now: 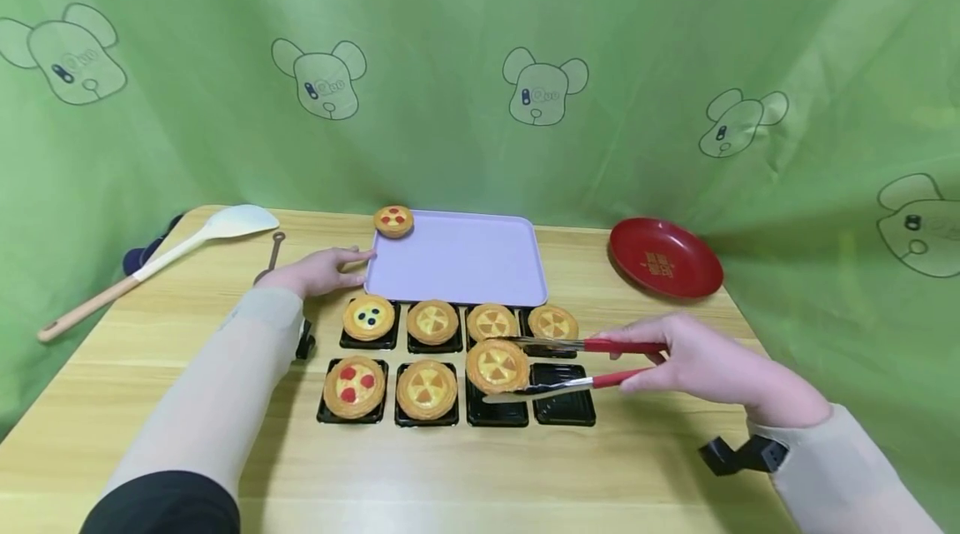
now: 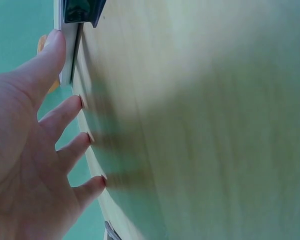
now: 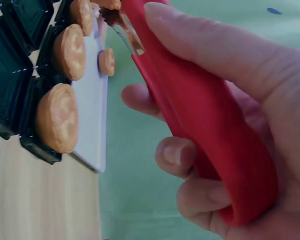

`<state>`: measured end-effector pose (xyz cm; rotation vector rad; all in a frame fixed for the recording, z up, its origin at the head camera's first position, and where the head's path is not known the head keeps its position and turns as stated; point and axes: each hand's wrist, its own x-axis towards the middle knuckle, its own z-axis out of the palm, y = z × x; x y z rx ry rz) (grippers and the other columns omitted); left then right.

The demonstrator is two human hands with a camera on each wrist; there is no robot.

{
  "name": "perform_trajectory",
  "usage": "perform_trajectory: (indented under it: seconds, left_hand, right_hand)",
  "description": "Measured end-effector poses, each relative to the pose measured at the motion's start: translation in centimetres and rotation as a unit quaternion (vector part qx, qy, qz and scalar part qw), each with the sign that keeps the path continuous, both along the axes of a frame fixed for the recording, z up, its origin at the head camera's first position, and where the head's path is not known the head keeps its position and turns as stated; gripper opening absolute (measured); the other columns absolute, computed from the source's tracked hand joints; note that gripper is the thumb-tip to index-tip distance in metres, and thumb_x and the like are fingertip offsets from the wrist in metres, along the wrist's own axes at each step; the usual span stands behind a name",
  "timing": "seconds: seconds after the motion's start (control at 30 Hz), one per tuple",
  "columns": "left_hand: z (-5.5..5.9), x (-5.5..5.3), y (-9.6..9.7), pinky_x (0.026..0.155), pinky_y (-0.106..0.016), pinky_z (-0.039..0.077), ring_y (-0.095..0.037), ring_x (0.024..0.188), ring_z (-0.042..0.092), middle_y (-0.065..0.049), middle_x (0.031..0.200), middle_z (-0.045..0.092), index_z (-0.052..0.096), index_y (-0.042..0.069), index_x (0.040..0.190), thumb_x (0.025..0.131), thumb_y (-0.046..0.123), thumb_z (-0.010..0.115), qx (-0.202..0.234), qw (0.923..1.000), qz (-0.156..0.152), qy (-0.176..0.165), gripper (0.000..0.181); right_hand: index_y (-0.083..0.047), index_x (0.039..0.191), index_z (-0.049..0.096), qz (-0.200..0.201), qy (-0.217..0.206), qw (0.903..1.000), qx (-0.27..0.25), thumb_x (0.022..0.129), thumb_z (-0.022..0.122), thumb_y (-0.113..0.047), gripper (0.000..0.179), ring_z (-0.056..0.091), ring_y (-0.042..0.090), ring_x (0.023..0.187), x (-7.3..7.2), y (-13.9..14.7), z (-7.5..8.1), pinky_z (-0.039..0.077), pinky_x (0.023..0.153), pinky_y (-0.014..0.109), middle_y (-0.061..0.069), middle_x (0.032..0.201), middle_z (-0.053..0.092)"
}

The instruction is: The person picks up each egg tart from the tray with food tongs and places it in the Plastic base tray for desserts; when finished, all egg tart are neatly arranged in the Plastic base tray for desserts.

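Note:
My right hand (image 1: 693, 359) grips red-handled tongs (image 1: 626, 346), whose tips hold an egg tart with yellow wedge-shaped topping (image 1: 497, 366). That tart is over a black square holder (image 1: 497, 413) in the front row. Fingers of the right hand wrap round the red handle (image 3: 190, 110) in the right wrist view. At the lilac tray (image 1: 472, 259), my left hand (image 1: 318, 271) has its fingers spread. Its thumb touches the tray's edge in the left wrist view, and the other fingertips rest on the table. On the tray's far left corner sits a red-topped tart (image 1: 393, 221).
Two rows of black holders stand before the tray. Several carry tarts, including a blueberry one (image 1: 368, 317) and a red-topped one (image 1: 354, 386). A red plate (image 1: 666, 257) lies at the right. A white turner (image 1: 168, 259) and a brown spoon (image 1: 275, 251) lie at the left.

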<state>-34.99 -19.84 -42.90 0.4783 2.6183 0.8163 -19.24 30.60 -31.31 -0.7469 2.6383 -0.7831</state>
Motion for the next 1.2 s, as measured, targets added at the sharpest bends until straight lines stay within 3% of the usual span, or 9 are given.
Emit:
perform_trajectory:
  seconds: [0.13,0.43,0.7,0.87,1.2]
  left_hand:
    - [0.0,-0.1,0.0,0.114,-0.064,0.005,-0.048,0.144,0.01,-0.019,0.162,0.013,0.031,0.018,0.155,0.101,0.031,0.057,0.0,1.0,-0.002,0.001,0.062]
    - [0.4,0.2,0.1,0.114,-0.064,0.005,-0.048,0.144,0.011,-0.019,0.162,0.014,0.032,0.018,0.155,0.101,0.03,0.057,-0.001,1.0,0.001,0.002,0.06]
    - [0.2,0.2,0.1,0.114,-0.064,0.005,-0.048,0.144,0.011,-0.019,0.162,0.014,0.032,0.018,0.155,0.101,0.031,0.057,-0.002,1.0,-0.002,0.005,0.061]
    - [-0.1,-0.2,0.1,0.115,-0.063,0.006,-0.049,0.144,0.012,-0.021,0.161,0.015,0.033,0.017,0.155,0.1,0.03,0.058,0.0,1.0,-0.003,0.009,0.061]
    - [-0.3,-0.3,0.0,0.114,-0.063,0.007,-0.049,0.143,0.014,-0.022,0.161,0.015,0.033,0.016,0.154,0.1,0.031,0.058,0.001,0.9999,-0.006,0.01,0.061]
  right_hand:
    - [-0.022,0.126,0.07,0.012,-0.002,0.9999,0.007,0.076,0.082,-0.049,0.058,0.057,0.01,0.08,-0.2,0.4,-1.0,0.047,0.063,0.023,-0.004,0.117,0.07]
    - [-0.022,0.127,0.07,0.009,-0.047,0.9989,-0.002,0.077,0.084,-0.04,0.055,0.061,0.014,0.092,-0.7,0.9,-3.1,0.05,0.072,0.025,-0.001,0.122,0.068]
    - [-0.02,0.127,0.069,0.006,-0.056,0.9984,-0.003,0.077,0.085,-0.038,0.055,0.062,0.018,0.103,-0.9,0.9,-3.7,0.053,0.078,0.027,0.0,0.123,0.068]
    - [-0.02,0.128,0.069,0.008,-0.061,0.9981,-0.004,0.077,0.085,-0.035,0.055,0.064,0.018,0.103,-0.7,1.1,-3.9,0.054,0.083,0.029,-0.001,0.122,0.068]
    - [-0.02,0.128,0.069,0.002,-0.065,0.9979,0.0,0.078,0.085,-0.033,0.054,0.062,0.018,0.101,-0.5,1.0,-4.3,0.053,0.077,0.026,-0.001,0.123,0.068]
